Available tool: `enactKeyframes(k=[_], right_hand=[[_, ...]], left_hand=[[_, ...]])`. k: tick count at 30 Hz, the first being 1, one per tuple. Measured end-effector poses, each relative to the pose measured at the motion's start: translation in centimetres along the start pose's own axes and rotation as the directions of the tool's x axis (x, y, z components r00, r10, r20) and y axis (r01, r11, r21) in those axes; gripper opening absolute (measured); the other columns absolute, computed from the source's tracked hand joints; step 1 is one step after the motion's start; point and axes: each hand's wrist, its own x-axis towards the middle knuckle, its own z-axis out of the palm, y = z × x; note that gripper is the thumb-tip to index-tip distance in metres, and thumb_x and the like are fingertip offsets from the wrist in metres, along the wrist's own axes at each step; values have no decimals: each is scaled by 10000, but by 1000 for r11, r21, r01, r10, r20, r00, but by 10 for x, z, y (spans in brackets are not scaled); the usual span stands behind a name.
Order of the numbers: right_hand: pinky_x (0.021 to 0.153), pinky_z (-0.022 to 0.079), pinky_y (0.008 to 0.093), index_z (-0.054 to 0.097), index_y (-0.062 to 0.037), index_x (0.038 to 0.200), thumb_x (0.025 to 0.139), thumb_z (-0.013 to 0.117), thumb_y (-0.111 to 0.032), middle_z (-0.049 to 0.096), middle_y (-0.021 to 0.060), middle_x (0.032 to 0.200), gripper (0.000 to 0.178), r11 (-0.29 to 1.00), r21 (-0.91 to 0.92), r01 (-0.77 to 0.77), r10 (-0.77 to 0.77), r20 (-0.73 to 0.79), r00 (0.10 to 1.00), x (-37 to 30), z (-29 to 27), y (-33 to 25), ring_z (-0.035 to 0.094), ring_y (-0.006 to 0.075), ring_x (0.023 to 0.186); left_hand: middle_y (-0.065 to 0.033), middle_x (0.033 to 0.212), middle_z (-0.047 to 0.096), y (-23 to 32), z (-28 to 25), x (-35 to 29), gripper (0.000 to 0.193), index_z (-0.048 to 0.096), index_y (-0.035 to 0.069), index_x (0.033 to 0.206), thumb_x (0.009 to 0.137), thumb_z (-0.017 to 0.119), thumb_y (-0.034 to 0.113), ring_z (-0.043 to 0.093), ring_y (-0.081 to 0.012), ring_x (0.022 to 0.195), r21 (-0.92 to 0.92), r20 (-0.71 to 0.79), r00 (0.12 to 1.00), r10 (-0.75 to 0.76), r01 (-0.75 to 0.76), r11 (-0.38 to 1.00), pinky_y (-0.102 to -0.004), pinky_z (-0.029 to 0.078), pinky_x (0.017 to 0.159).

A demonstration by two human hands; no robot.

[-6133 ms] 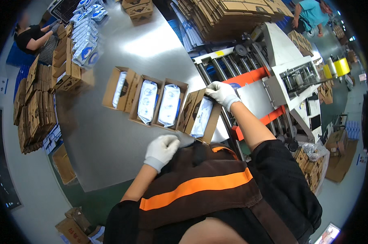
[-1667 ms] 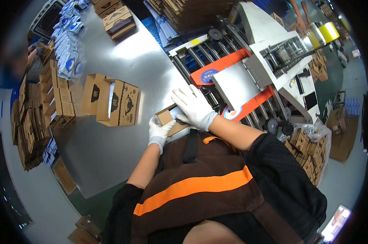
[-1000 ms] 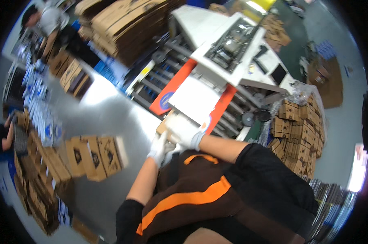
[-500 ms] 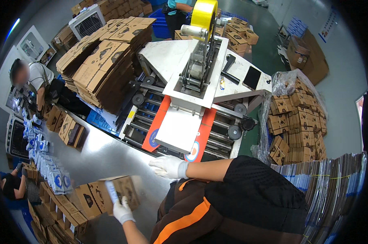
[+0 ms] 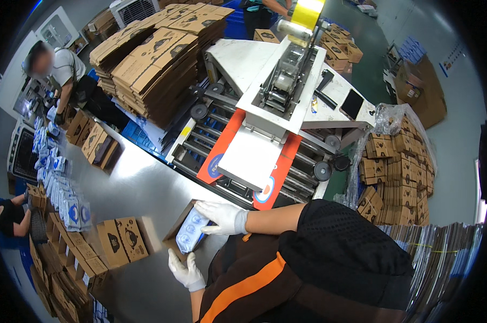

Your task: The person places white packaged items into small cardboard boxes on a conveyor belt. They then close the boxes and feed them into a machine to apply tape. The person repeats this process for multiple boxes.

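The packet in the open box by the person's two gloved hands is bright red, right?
Not quite: the packet is white and blue, as the head view shows. It does lie in the open box by the gloved left hand and right hand.

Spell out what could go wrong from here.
The packet might crease or shift: the right hand is over part of it, in the open box.

The phone could be knocked down, as it lies near the edge of the machine.
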Motion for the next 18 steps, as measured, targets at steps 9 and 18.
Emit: enactKeyframes(k=[9,18], right_hand=[[872,528,436,745,-146,865,926,600,-300,720,98,872,220,912,72,405,-406,320,856,38,25,12,689,323,853],[1098,406,463,622,-30,1268,884,669,-356,612,173,1326,506,914,-206,349,-322,155,934,79,7,-39,559,341,1256]], left_hand=[[-144,1101,715,-3,2,48,188,756,84,1060,897,726,174,633,-362,1111,91,381,909,168,-218,972,-450,503,1008],[-178,1334,600,-48,56,61,845,407,40,1479,827,854,339,657,-275,1100,-224,298,829,-473,542,810,-389,576,896]])
